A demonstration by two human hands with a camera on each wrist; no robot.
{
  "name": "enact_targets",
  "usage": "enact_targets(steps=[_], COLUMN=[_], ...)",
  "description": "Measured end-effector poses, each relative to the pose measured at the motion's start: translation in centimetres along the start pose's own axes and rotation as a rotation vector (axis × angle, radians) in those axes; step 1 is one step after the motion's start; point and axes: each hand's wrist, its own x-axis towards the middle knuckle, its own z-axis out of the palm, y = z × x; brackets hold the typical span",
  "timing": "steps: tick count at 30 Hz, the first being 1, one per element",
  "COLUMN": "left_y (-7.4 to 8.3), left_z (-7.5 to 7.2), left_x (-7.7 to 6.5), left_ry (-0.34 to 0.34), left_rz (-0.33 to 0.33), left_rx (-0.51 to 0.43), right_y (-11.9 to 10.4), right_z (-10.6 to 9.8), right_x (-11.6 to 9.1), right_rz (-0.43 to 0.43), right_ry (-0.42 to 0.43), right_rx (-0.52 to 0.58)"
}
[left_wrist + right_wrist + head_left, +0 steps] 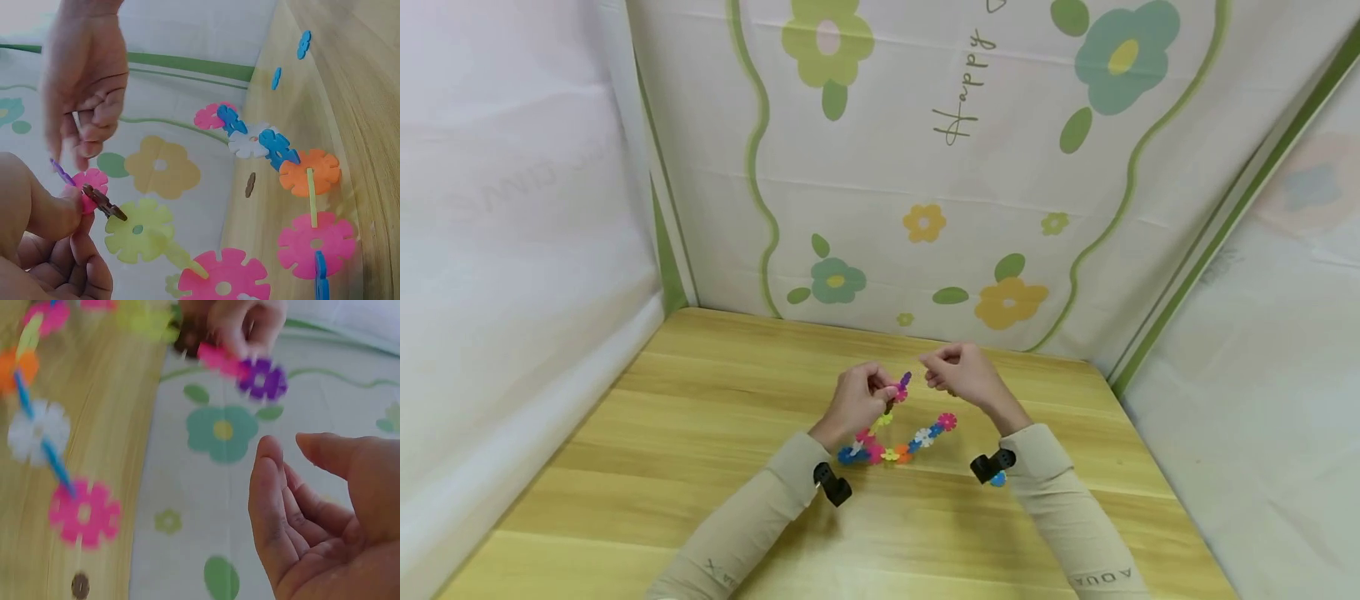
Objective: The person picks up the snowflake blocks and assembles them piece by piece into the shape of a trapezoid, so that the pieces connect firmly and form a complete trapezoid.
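Note:
My left hand (859, 402) pinches a pink snowflake disc (92, 189) between thumb and fingers. A purple disc (262, 379) is joined to it on the side towards my right hand. On its other side a brown disc (104, 202) and a yellow-green disc (139, 230) lead into a curved chain of colored discs, including an orange disc (310, 172) and a white disc (39, 432). The chain ends in another pink disc (947, 422). Just right of the purple disc, my right hand (964, 372) has thumb and index finger apart, with nothing between them.
Loose blue discs (304, 45) and a brown disc (250, 185) lie on the wooden table (625, 467). One blue disc (997, 478) shows beside the right wrist camera (992, 466). Floral cloth walls (865, 183) border the table at the back and sides.

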Motion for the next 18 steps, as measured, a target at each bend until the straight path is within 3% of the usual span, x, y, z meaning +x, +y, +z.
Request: enact_targets(steps=[8,18], left_y=[-0.6,-0.6], left_z=[-0.6,-1.0], left_x=[-0.2,-0.4], left_ry=[-0.032,-0.093], left_rz=[-0.021,-0.016], left_rx=[0.001,-0.026], right_y=[5.7,12.3], right_z=[-2.6,-2.3], right_x=[2.4,5.0], right_rz=[-0.083,-0.012], right_ry=[0.054,0.043], right_rx=[-0.289,-0.44])
